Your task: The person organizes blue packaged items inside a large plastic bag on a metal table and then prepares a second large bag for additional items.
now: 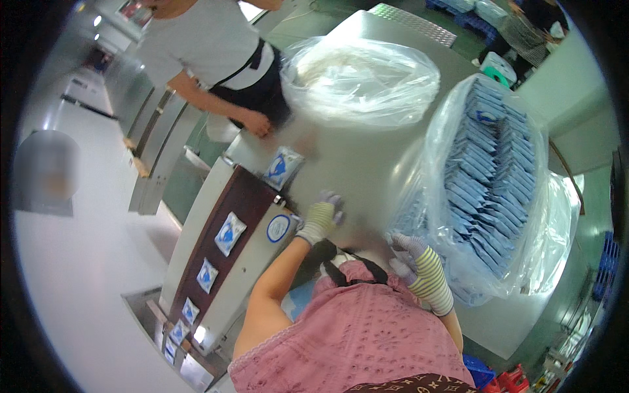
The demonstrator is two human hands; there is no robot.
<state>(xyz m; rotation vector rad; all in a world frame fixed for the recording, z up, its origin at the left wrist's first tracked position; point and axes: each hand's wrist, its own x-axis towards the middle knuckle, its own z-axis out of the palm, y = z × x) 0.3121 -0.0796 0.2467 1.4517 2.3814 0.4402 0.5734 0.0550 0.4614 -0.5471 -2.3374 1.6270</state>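
Note:
My left hand [322, 217], in a striped knit glove, hovers over the metal table beside the end of the conveyor. Its fingers are slightly blurred but apart, with nothing seen in them. Nearest to it is a white and blue packet [284, 168] at the belt's end. My right hand [417, 262], gloved alike, is at the near left edge of a large clear plastic bag [538, 216]. Its thumb and fingers are apart and appear to hold nothing; whether they touch the bag I cannot tell. Rows of blue packets [488, 177] stand packed inside the bag.
Several more packets [230, 234] lie along the dark conveyor belt [213, 252]. A second clear plastic bag [360, 82] lies open at the far side of the table [347, 154]. Across from me stands a person [216, 59], one hand near the belt's end. Another person is at the far right.

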